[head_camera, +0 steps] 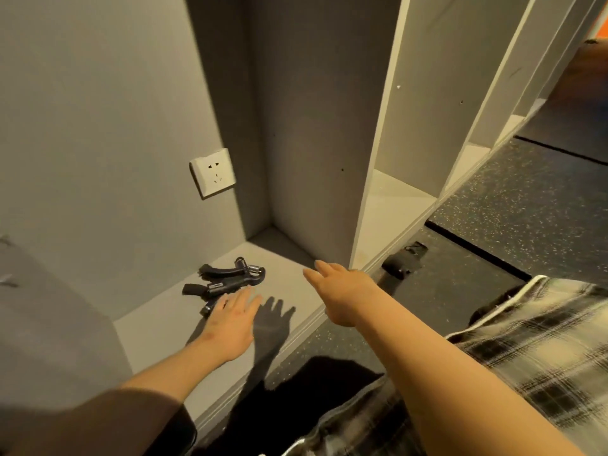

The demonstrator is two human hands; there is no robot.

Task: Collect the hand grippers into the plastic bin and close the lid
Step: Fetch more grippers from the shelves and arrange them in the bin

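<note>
Stretching straight and slightly apart, the fingers of the left hand lie over the near edge of the black hand grippers. Whether they touch the nearest handle I cannot tell, but they hold nothing. The grippers sit in a small tangled heap on the pale bottom shelf of an open cabinet bay, close to the grey left wall, with handles pointing left and metal springs to the right. The right hand hovers to the right of the heap and apart from it, its fingers straight, close together and empty. A hand-shaped shadow lies on the shelf between the two hands. Both bare forearms reach in from the lower edge. A white wall socket is set in the grey wall above the heap. A white upright divider stands right of the bay — beside its foot a small dark object lies on the speckled dark floor. A plaid shirt fills the lower right.
</note>
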